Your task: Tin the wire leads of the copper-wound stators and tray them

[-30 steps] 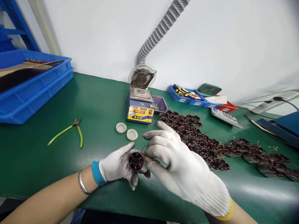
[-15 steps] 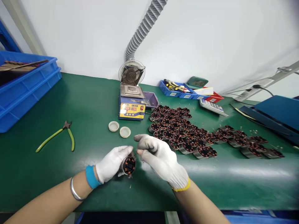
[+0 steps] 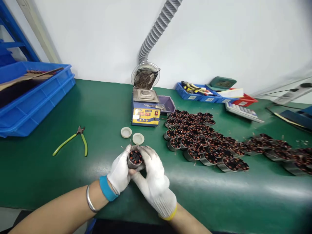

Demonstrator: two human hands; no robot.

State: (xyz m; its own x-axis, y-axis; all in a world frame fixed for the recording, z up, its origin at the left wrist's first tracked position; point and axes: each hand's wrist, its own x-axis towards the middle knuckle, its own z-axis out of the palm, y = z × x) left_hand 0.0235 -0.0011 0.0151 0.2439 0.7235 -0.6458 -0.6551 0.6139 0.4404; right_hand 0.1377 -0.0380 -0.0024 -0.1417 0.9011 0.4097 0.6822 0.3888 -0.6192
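Near the front edge of the green bench (image 3: 219, 195), the gloved left hand (image 3: 120, 173) and right hand (image 3: 155, 178) both close around one wound stator (image 3: 135, 158), held just above the mat. Just beyond lie two white caps (image 3: 132, 135). Green-handled cutters (image 3: 73, 141) lie further left and a heap of stators (image 3: 200, 138) to the right. Farther back stands the solder pot (image 3: 145, 112).

Green workbench (image 3: 73, 107) against white wall (image 3: 219, 39)
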